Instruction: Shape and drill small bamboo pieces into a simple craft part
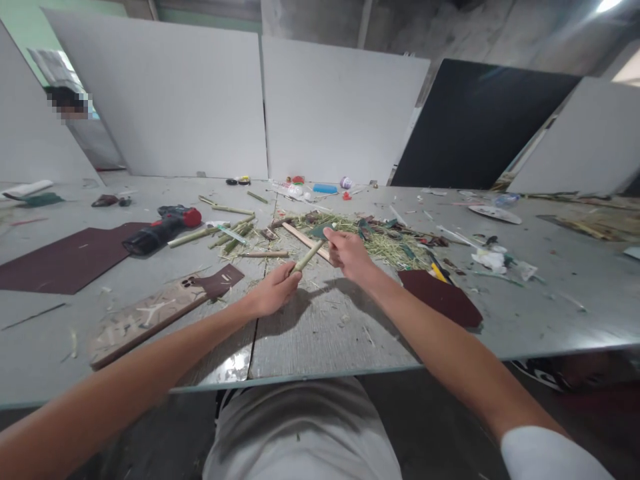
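Note:
My left hand (275,289) is closed round the near end of a pale green stalk (310,257), which slants up and away to the right. At its far end, my right hand (351,253) pinches a small dark green flat piece (319,231), whose material I cannot make out. The piece is close to the stalk's tip; whether they touch is unclear. A flat, light wooden strip (298,235) lies behind the stalk, partly hidden by my right hand. Beyond my hands spreads a heap of green shavings (395,245).
Several cut stalks (195,235) lie left of the heap, near a black-and-red cordless drill (165,230). Dark maroon sheets (440,297) flank my arms. A patterned board (145,317) lies near my left forearm. White panels (345,110) stand behind; another person's head shows far left.

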Demonstrator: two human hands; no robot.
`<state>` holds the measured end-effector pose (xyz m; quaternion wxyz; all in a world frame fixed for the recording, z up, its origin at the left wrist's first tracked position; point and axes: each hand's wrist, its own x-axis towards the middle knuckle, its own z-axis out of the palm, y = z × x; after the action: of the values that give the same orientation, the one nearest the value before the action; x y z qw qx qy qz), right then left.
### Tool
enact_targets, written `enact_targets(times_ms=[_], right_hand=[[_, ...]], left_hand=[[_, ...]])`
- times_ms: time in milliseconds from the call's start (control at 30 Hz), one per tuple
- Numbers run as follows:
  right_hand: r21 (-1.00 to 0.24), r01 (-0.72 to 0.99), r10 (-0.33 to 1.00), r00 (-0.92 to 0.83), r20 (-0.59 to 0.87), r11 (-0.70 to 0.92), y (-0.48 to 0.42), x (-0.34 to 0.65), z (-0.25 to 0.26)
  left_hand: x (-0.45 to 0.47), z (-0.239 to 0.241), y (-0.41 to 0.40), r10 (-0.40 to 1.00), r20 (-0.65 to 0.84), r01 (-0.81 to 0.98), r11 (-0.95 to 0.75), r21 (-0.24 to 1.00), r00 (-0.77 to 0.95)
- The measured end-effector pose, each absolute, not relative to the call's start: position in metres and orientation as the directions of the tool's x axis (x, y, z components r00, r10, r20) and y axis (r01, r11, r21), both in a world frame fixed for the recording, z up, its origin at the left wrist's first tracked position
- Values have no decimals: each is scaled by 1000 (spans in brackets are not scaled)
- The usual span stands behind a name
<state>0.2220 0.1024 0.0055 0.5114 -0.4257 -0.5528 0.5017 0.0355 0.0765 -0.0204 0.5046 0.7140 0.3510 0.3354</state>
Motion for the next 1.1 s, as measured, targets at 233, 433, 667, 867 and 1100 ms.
enact_targets(times_ms=[233,433,667,867,1100], right_hand=[[-993,-53,987,-117,113,107,101,220,10],[-991,-73,982,-146,123,113,103,224,12],[-994,-79,984,-154,88,77,105,224,14],[-998,-57,987,-153,44,36,106,221,15],[-998,-58,974,-225,-24,-38,100,221,7]], left_hand=[[36,-20,75,850,141,170,-260,951,508],[37,-19,73,859,125,151,-227,962,497],[36,-24,77,851,131,154,-240,958,508],[35,-28,79,863,143,191,-264,945,485],[36,-16,73,870,115,240,-256,936,480]])
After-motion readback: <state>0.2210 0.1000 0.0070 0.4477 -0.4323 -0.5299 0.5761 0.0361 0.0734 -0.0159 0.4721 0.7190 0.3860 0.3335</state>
